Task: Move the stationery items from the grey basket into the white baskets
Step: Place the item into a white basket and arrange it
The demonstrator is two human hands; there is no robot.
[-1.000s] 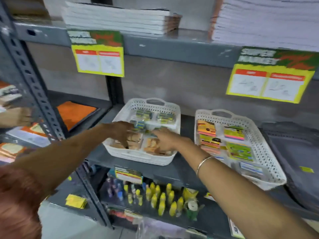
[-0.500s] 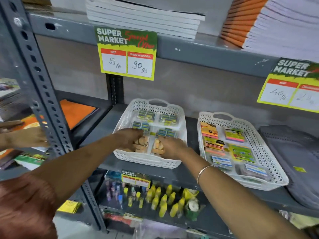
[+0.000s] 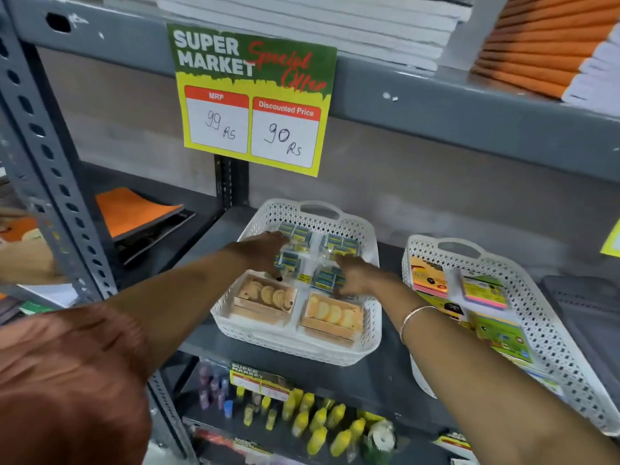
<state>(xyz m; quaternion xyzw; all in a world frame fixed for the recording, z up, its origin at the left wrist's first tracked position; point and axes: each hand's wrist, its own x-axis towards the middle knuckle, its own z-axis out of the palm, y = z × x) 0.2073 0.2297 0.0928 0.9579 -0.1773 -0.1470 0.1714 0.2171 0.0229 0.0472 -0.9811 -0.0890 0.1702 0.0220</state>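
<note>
The left white basket (image 3: 367,344) sits on the grey middle shelf. It holds two boxes of tan discs (image 3: 265,298) at the front and several small blue-green packs (image 3: 339,245) behind them. My left hand (image 3: 260,251) reaches into it, thumb and fingers closed round one blue-green pack (image 3: 289,263). My right hand (image 3: 357,276) lies on another blue-green pack (image 3: 325,280), fingers bent over its edge. The right white basket (image 3: 536,308) holds sticky-note pads (image 3: 427,275). No grey basket is in view.
A price sign (image 3: 251,95) hangs from the upper shelf edge, with stacked notebooks above. The slotted upright post (image 3: 50,169) stands left of my arm. Orange books (image 3: 134,211) lie in the left bay. Yellow glue bottles (image 3: 318,427) fill the lower shelf.
Both hands have moved back from the tan-disc boxes at the basket's front onto the blue-green packs behind them. The camera has come closer and tilted up.
</note>
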